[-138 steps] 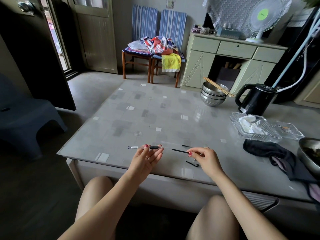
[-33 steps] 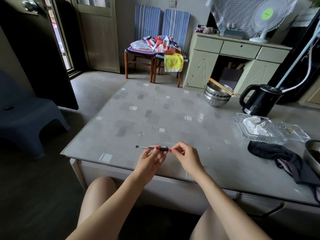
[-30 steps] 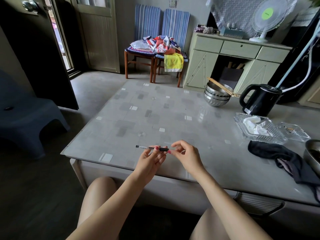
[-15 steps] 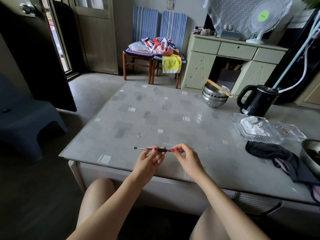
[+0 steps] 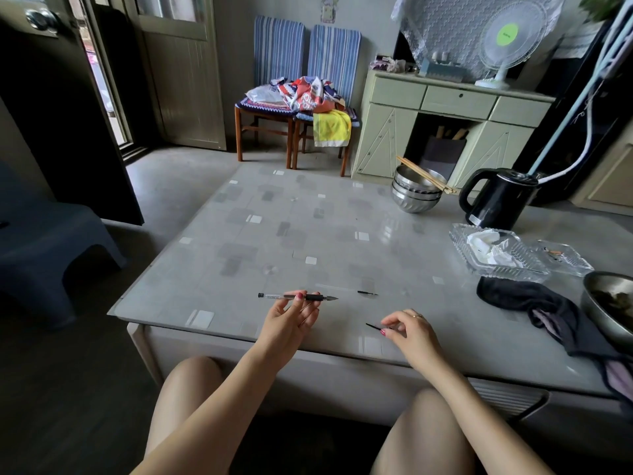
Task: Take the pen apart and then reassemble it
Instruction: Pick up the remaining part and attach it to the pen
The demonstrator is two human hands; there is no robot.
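My left hand (image 5: 291,317) holds the pen body (image 5: 294,296) level above the table's near edge, with the clear barrel pointing left and the black grip and metal tip pointing right. My right hand (image 5: 409,329) rests lower right on the table, its fingertips pinching a thin black pen part (image 5: 374,326) that lies on the glass. Another small black pen piece (image 5: 367,293) lies loose on the table, just right of the pen tip.
The glass-topped table (image 5: 308,234) carries stacked steel bowls with chopsticks (image 5: 416,193), a black kettle (image 5: 496,198), glass dishes (image 5: 493,255), a dark cloth (image 5: 534,303) and a metal bowl (image 5: 609,303) at the right edge. A blue stool (image 5: 44,241) stands left.
My right hand has left the pen tip and dropped right and nearer to me, onto a thin black part on the table. The left hand still holds the pen body.
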